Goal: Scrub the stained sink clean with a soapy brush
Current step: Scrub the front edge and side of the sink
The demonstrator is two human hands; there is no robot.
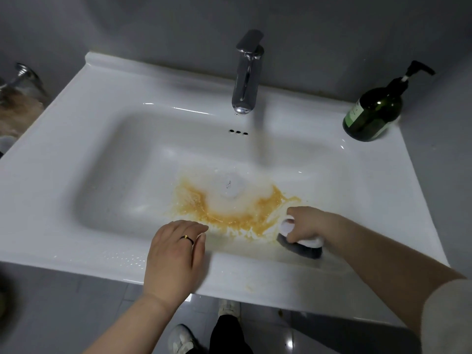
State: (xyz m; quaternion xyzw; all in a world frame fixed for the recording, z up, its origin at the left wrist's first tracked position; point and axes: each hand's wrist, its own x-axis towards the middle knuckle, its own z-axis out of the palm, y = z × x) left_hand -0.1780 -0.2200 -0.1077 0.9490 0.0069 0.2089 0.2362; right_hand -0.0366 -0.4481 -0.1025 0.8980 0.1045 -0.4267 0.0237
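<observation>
White ceramic sink (63, 139), rectangular basin, wall-mounted against a grey wall. Orange-brown stain (224, 218): smeared in an arc across the basin floor, around the front and sides of the drain (231, 185), which sits under pale foam. Brush (304, 245): white handle, dark bristles, placed bristles-down on the front slope of the basin, at the right end of the stain. Right hand (304, 221): fingers curled over the brush handle, gripping it from above. Left hand (173, 251): fingers loose and together, holding nothing, resting on the sink's front rim with fingertips at the basin edge; dark ring (187, 238) on one finger. Chrome faucet (246, 75): centred at the back. Three overflow holes (238, 132) below it. Dark green pump bottle (370, 113): upright on the back right corner of the deck.
</observation>
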